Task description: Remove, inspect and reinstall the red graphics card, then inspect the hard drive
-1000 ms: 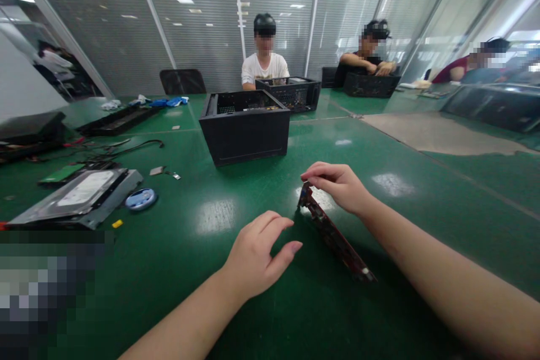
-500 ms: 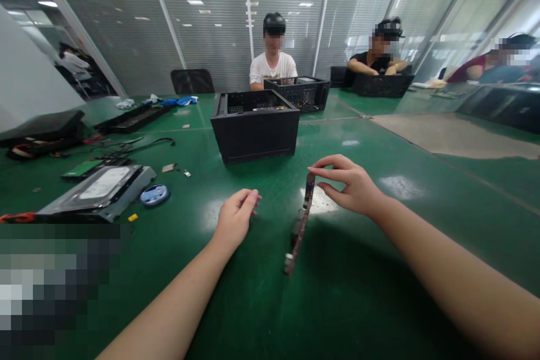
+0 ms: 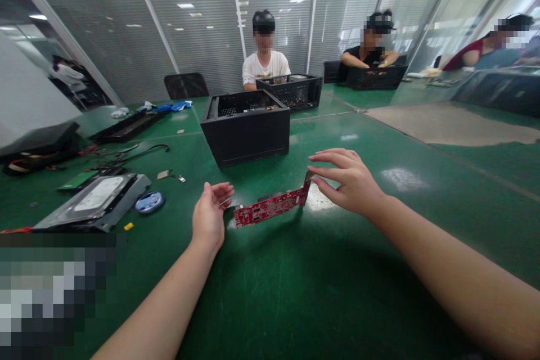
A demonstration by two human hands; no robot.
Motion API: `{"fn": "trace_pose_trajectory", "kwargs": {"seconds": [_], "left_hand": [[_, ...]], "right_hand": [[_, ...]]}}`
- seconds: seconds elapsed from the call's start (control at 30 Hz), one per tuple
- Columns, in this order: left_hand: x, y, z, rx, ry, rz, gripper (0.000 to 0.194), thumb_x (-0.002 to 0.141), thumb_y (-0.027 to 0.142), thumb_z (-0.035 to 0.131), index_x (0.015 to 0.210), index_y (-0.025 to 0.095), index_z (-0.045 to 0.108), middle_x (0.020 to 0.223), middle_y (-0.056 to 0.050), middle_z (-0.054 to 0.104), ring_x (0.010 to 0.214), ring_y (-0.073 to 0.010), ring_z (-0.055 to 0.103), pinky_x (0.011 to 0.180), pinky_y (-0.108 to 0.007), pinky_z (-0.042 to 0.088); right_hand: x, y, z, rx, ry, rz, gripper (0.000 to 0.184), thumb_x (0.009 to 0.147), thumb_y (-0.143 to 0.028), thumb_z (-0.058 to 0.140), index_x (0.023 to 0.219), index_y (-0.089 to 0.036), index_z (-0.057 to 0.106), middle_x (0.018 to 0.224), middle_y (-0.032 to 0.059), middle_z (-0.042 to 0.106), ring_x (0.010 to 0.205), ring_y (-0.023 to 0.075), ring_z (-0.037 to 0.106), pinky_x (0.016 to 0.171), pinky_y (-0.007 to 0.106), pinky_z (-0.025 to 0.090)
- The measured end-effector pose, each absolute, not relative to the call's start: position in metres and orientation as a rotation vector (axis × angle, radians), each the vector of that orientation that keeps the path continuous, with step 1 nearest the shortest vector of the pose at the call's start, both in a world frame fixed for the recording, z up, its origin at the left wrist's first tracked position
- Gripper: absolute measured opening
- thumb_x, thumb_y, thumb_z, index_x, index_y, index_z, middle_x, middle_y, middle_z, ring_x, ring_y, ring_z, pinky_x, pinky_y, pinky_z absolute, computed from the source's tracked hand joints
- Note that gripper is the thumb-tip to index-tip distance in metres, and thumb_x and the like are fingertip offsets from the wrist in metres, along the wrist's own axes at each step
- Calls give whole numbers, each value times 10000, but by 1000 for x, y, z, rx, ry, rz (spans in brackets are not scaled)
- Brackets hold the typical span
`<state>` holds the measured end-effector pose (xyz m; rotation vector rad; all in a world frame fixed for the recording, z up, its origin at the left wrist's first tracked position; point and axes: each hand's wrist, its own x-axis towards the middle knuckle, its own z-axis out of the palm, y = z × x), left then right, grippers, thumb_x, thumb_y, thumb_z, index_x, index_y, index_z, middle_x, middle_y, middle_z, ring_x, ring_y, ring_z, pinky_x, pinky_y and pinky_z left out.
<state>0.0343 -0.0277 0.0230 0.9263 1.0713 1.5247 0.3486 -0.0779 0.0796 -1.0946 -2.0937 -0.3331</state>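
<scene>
Currently, head view: two bare hands are seen well apart above a green table.
Red circuit board: it is found between the hands, stood on its long edge and slightly tilted, its right end raised; whether the table is touched cannot be told.
Right hand: the upper end of the metal bracket on the red circuit board is pinched between thumb and fingertips.
Left hand: nothing is seen gripped; the fingers are parted from the thumb and curved just beside the board's left end. Contact cannot be confirmed.
Front black case: it is placed beyond the hands, its top uncovered; a second black case is noted close behind.
Left side: a hard drive is observed, with a round blue object beside it and a small yellow piece nearby. A green board and dark cables are noted behind the drive.
Far side: a person in a white shirt is seated behind the second case.
Right side: a brown sheet is laid on the table.
</scene>
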Motion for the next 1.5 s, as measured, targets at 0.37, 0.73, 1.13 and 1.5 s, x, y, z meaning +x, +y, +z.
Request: {"fn": "trace_pose_trajectory", "kwargs": {"seconds": [0.37,0.73,1.13,1.5], "left_hand": [[34,-28,18,946,1051,1505,488,858,619,536,936,157,671,957,-76,704,903,-200,653,784,-309,459],[35,-31,19,989,1097,1477,521,846,649,530,958,157,664,983,-96,714,939,-220,668,796,-318,464],[35,-31,21,882,1003,1448,505,837,631,559,967,159,681,989,-89,704,958,-228,650,791,-320,449],[38,-32,20,938,994,1436,469,854,599,560,979,163,680,1000,-88,705,939,-223,651,781,-320,447]], "right_hand": [[354,-78,84,-1138,-2039,-418,147,859,-262,630,888,-297,770,1127,33,732,1108,289,629,994,514,309],[341,-92,95,-1087,-2107,-438,174,860,-208,609,826,-288,760,1166,17,724,1152,305,597,993,541,300],[331,-101,100,-1129,-2103,-506,203,892,-183,585,769,-230,739,1112,16,744,1157,272,607,998,511,299],[329,-101,98,-1131,-2200,-440,198,945,-239,552,959,-237,749,1213,28,710,1192,276,577,1007,515,282]]}}
